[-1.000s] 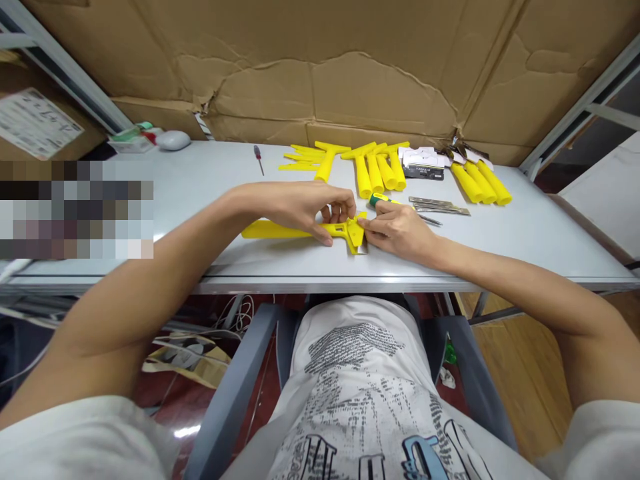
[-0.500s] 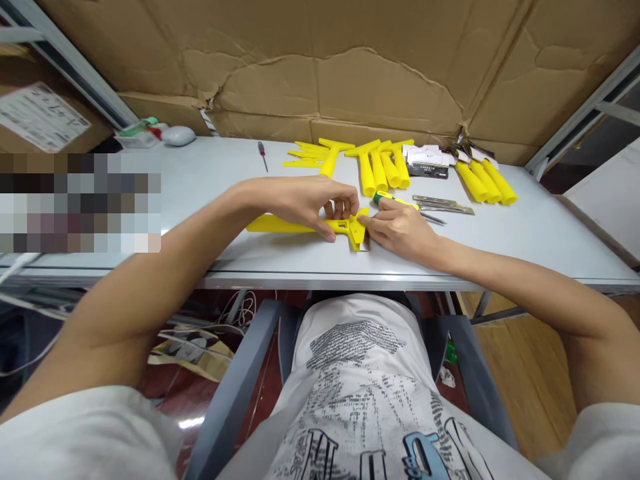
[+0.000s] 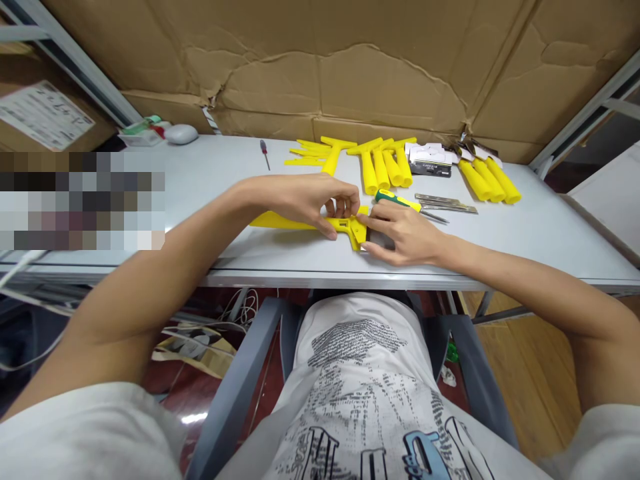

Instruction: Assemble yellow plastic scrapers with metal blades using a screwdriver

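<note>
A yellow plastic scraper (image 3: 285,221) lies flat near the table's front edge, its handle pointing left. My left hand (image 3: 320,203) is closed around the scraper's neck, thumb in front and fingers behind. At the scraper's wide head (image 3: 358,232), my right hand (image 3: 407,233) has its index finger on the upper part and its thumb at the lower corner. A thin metal edge shows by that thumb; most of it is covered by the hand. Just behind my right hand lies a screwdriver (image 3: 391,196) with a green and yellow handle, partly hidden by the knuckles.
Metal blade strips (image 3: 445,203) lie right of the screwdriver. Behind stand several yellow scraper handles (image 3: 369,175), flat yellow pieces (image 3: 306,153) and blade packs (image 3: 430,160). More yellow handles (image 3: 487,180) lie at right, a small screwdriver (image 3: 265,153) and grey mouse (image 3: 181,134) at left.
My right thumb has moved down and apart from the index finger, to the lower corner of the scraper head. My left hand keeps its hold on the neck.
</note>
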Tool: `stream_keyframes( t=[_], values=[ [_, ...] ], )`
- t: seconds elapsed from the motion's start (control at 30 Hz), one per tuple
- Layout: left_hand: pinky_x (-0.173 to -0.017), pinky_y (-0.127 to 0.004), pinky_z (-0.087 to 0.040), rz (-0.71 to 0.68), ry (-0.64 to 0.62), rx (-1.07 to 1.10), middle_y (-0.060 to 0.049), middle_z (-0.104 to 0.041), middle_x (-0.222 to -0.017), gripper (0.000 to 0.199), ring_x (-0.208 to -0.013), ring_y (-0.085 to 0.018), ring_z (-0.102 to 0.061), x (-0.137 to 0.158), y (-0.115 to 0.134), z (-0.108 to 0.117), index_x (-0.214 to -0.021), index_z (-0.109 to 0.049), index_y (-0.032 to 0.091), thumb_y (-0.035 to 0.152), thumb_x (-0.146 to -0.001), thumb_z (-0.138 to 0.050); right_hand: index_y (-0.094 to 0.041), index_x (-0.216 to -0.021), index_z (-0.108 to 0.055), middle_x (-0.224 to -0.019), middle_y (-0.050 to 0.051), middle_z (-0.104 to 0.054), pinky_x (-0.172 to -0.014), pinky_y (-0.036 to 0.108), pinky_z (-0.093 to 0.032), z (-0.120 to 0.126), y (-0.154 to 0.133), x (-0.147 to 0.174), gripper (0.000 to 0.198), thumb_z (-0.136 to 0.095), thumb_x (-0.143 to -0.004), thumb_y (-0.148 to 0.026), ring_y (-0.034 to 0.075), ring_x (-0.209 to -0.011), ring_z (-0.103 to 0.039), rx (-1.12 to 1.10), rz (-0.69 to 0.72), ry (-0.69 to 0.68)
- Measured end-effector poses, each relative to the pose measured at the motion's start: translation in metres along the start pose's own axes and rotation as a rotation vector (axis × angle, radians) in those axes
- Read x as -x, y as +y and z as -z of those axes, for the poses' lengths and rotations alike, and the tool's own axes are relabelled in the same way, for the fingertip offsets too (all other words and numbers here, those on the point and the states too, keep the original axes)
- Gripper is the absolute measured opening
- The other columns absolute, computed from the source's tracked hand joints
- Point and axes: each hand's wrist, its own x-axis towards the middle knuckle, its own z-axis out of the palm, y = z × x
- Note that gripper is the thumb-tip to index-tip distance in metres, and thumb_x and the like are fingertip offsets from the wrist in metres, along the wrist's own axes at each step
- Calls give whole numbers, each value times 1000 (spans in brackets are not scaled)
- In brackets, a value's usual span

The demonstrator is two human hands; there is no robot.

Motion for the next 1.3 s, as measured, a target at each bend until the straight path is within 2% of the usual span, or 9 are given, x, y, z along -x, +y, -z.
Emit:
stream_keyframes(
  t=[0.13, 0.23, 0.43, 0.57, 0.77, 1.0, 1.2, 1.3],
  values=[
    [-110, -45, -61, 9, -1, -7, -11, -87, -130, 52, -118, -34, -84, -1, 2, 0, -127, -77, 25, 57, -90, -95, -7, -158, -85, -129, 23, -86, -106, 54, -67, 1, 1, 3, 75, -51, -135, -69, 36, -115, -77, -28, -4, -5],
    [-107, -45, -62, 3, 7, -17, -10, -88, -129, 51, -117, -34, -85, -1, 2, 0, -127, -77, 25, 56, -90, -94, -8, -158, -85, -127, 22, -85, -105, 52, -68, 0, -1, 2, 74, -47, -137, -69, 36, -115, -78, -2, -4, 12],
    [-112, -46, -64, 10, 4, -35, -11, -90, -134, 54, -121, -34, -86, 0, 0, 0, -132, -78, 24, 57, -93, -92, 1, -155, -85, -126, 25, -82, -100, 52, -70, -1, -5, 0, 80, -46, -139, -67, 36, -112, -77, 17, 38, 51],
    [-112, -47, -64, 33, -5, -52, -13, -89, -137, 57, -124, -35, -86, 0, 4, 0, -132, -76, 24, 61, -91, -88, -2, -161, -83, -130, 25, -78, -99, 54, -70, -1, -5, 3, 80, -46, -138, -70, 36, -112, -72, 40, 15, 24],
    [-108, -45, -65, 30, 11, -31, -12, -90, -132, 53, -121, -35, -86, 1, 11, 0, -127, -75, 25, 59, -89, -88, -9, -161, -86, -133, 22, -67, -99, 54, -70, 4, -7, 7, 81, -48, -137, -77, 34, -114, -66, 56, -49, -27],
    [-104, -44, -66, 102, 44, 7, -13, -89, -131, 59, -120, -35, -87, -2, 14, -4, -129, -75, 24, 55, -81, -89, -16, -170, -87, -140, 21, -63, -112, 61, -73, 8, -6, 7, 73, -44, -140, -66, 35, -124, -68, -18, -103, -52],
    [-104, -44, -68, 235, 116, 143, -14, -91, -134, 85, -125, -39, -89, -7, 19, -12, -145, -71, 25, 70, -76, -94, -19, -173, -88, -142, 21, -62, -112, 60, -71, 9, -4, 8, 58, -51, -139, -49, 33, -120, -68, -72, -169, -79],
    [-102, -43, -68, 332, 179, 118, -15, -91, -132, 92, -126, -40, -89, -8, 30, -16, -150, -72, 23, 67, -73, -96, -21, -172, -89, -143, 20, -63, -110, 56, -69, 8, -3, 8, 52, -55, -136, -39, 31, -117, -66, -72, -175, -89]
  ],
)
